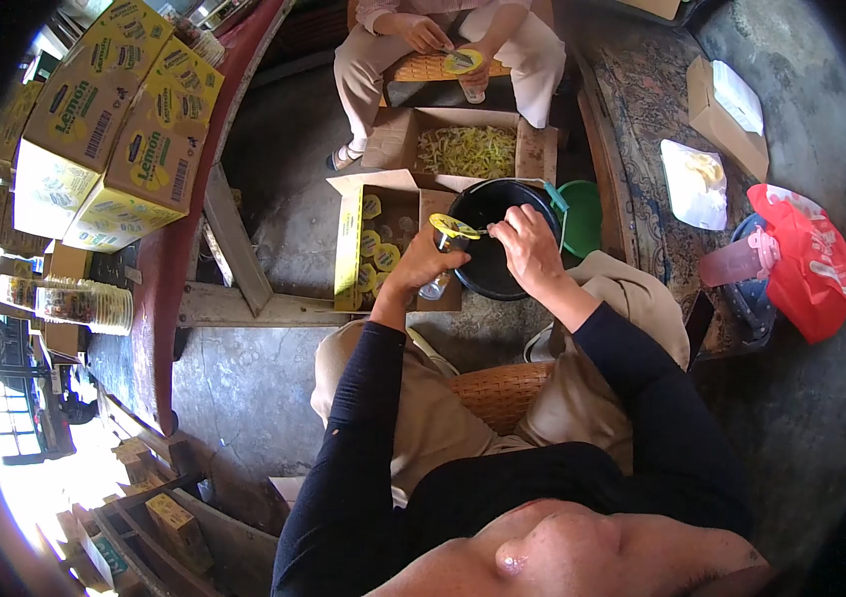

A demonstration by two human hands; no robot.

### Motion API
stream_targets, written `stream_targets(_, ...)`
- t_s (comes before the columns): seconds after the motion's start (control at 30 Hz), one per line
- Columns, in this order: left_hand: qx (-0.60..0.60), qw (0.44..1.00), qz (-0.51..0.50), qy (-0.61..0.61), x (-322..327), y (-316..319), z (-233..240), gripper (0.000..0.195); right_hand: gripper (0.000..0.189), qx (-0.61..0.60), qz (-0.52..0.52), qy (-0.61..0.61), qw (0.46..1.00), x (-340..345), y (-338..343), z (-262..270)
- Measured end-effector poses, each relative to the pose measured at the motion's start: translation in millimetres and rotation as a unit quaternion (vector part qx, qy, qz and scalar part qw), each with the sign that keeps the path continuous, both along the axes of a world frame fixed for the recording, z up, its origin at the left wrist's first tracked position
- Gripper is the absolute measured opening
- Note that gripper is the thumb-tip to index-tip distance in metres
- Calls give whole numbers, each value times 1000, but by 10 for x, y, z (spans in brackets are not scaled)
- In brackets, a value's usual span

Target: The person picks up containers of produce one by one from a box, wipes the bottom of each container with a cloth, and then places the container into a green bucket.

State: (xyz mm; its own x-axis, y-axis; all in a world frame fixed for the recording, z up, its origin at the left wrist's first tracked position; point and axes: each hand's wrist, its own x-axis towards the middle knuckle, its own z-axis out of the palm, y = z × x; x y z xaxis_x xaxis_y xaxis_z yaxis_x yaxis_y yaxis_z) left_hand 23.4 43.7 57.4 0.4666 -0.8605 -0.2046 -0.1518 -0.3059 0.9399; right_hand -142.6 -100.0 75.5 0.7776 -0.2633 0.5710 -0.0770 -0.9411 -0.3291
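Observation:
My left hand (423, 261) is closed around a clear plastic cup (435, 286) with a yellow lid (454, 226), held upright beside the black bucket. At the lid's right edge, my right hand (526, 242) pinches a small thin tool, whose kind I cannot tell. Below and behind my hands stands the black bucket (479, 280) with a wire handle and teal grip. Left of it, an open yellow-sided carton (349, 246) holds several cups with yellow lids (387, 257). Beyond lies a cardboard box (537, 153) with a heap of yellow-green strips (466, 151).
A person (449, 52) sits opposite, holding another yellow-lidded cup. A green basin (583, 216) is behind the bucket. Lemon drink cartons (124, 127) and stacked cups (87, 304) stand left; a patterned bench (635, 97) at right bears a pink bottle (737, 257) and a red bag (803, 269).

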Motion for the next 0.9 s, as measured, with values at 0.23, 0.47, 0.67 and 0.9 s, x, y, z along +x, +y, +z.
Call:
stream_targets(0.23, -50, 994, 12, -94, -12, -63, -77, 52, 15, 119, -20, 10, 993, -31, -100, -35)
stream_targets(0.47, -24, 987, 39, -153, -11, -18, -13, 51, 13, 46, -10, 12, 999, -37, -73, 21)
stream_targets(0.67, 13, 999, 23, 23, 86, -31, -241, 51, 8, 5, -7, 17, 1000, 16, -16, -28)
stream_targets(0.9, -34, 999, 33, -13, -15, -86, -227, 60, 13, 117, -21, 26, 993, -20, -116, -88)
